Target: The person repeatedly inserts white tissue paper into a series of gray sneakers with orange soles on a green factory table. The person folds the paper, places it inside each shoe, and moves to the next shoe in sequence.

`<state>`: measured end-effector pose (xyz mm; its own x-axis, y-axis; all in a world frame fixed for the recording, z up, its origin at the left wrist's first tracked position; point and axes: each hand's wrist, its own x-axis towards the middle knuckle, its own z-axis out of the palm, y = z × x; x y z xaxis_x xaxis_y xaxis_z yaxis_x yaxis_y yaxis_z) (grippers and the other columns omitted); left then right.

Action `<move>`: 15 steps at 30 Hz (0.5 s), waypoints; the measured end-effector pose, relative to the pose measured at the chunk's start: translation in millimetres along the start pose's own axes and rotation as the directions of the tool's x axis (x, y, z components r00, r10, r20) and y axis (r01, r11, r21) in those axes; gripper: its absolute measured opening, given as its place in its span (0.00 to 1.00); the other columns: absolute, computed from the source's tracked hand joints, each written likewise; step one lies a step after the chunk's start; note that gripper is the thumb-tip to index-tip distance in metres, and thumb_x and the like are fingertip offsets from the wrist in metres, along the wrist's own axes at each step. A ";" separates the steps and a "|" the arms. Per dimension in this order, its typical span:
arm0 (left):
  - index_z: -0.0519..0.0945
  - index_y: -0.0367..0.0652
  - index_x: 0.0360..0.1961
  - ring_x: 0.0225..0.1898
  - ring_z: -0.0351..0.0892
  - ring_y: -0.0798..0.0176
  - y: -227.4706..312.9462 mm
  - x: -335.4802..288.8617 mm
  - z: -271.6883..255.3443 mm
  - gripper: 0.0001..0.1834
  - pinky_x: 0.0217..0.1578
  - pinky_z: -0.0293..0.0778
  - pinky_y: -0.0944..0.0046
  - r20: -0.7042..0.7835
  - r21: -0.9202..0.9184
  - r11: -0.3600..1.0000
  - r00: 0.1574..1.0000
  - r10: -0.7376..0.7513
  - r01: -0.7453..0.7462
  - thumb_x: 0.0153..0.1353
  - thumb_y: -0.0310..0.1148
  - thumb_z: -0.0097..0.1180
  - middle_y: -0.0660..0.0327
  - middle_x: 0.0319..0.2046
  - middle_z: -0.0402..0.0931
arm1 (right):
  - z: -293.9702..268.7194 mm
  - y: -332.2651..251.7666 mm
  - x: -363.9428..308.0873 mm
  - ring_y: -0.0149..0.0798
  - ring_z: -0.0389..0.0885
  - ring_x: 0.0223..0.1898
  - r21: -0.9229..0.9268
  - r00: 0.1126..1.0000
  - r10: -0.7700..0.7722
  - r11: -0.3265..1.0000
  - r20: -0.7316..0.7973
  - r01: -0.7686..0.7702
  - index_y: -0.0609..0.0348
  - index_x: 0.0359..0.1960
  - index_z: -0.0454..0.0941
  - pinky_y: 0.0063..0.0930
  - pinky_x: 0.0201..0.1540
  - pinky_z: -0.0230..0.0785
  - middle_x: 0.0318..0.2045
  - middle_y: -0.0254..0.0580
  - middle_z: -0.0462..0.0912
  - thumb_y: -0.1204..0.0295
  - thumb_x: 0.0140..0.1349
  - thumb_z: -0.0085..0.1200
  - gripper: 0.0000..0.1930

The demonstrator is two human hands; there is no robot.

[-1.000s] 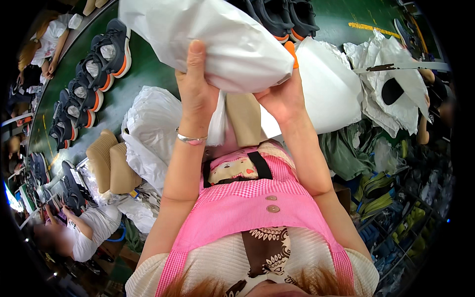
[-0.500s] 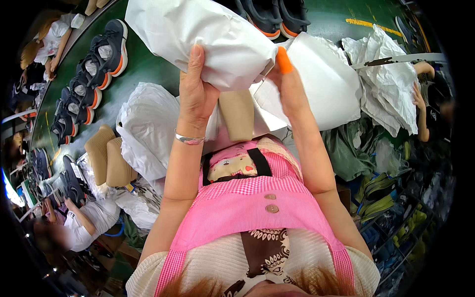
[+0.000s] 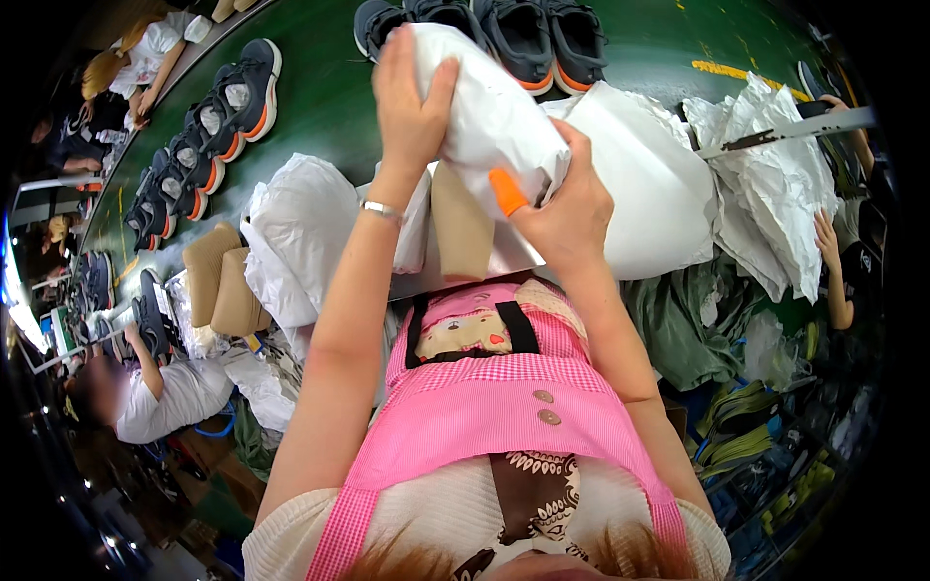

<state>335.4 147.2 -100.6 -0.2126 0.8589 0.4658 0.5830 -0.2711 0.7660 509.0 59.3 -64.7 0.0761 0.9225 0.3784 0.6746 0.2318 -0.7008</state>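
Between my hands is a crumpled bundle of white paper [image 3: 484, 102], slanting from the upper left down to the right. My left hand [image 3: 412, 111] presses along its upper left side, thumb bent over the top. The lower right end is gripped by my right hand [image 3: 570, 203], which has an orange cover on one digit. Whether anything lies inside the paper cannot be seen. Just below the bundle stands a beige padded-looking piece [image 3: 460, 228]. Large white sheets of paper [image 3: 639, 184] are stacked to the right of my right hand.
Dark sneakers with orange-edged soles [image 3: 513, 44] stand beyond my hands on the green table [image 3: 329, 107], and a row of sneakers [image 3: 208, 136] runs at left. Crumpled white paper [image 3: 300, 228] and beige pieces [image 3: 218, 281] lie left. Co-workers sit at both sides.
The wide white paper has become a narrower, rolled-looking bundle. My left hand has moved up along it, and my right hand has lowered and turned at its end.
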 end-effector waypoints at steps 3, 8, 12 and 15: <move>0.73 0.31 0.52 0.46 0.76 0.54 -27.9 16.9 10.6 0.29 0.47 0.70 0.60 0.147 -0.266 0.887 0.926 -0.349 0.377 0.58 0.45 0.59 0.48 0.46 0.75 | 8.7 -12.1 -0.9 0.48 0.81 0.33 -0.015 1.000 -0.017 1.000 0.026 0.017 0.61 0.49 0.70 0.35 0.34 0.73 0.34 0.46 0.80 0.59 0.41 0.68 0.33; 0.76 0.33 0.44 0.36 0.81 0.60 -77.4 29.1 11.6 0.24 0.38 0.77 0.63 0.457 -0.548 0.301 0.580 -0.674 0.781 0.61 0.46 0.57 0.54 0.37 0.80 | 40.1 -11.7 12.9 0.48 0.79 0.38 -0.129 0.984 -0.176 0.975 0.039 0.179 0.61 0.50 0.69 0.37 0.40 0.72 0.36 0.49 0.79 0.59 0.41 0.68 0.35; 0.73 0.31 0.46 0.40 0.80 0.56 -121.3 54.2 18.7 0.25 0.43 0.78 0.57 0.535 -0.636 0.012 0.453 -0.713 0.771 0.66 0.47 0.47 0.51 0.42 0.78 | 80.4 -11.1 43.4 0.51 0.78 0.41 0.004 0.988 -0.106 0.994 0.112 0.106 0.61 0.50 0.68 0.39 0.43 0.70 0.38 0.52 0.78 0.61 0.42 0.67 0.33; 0.71 0.30 0.46 0.42 0.79 0.52 -158.5 83.8 28.4 0.21 0.42 0.78 0.50 0.553 -0.613 -0.088 0.346 -0.758 0.785 0.69 0.41 0.37 0.51 0.41 0.78 | 110.2 6.5 92.9 0.55 0.78 0.40 0.014 0.969 0.002 1.000 0.248 -0.006 0.62 0.50 0.67 0.39 0.43 0.71 0.37 0.54 0.79 0.60 0.43 0.65 0.33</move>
<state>247.4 274.4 -195.5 -0.0822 0.7427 -0.6645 -0.6990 0.4324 0.5697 439.5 180.5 -100.7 -0.1065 0.9707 0.2153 0.6640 0.2306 -0.7113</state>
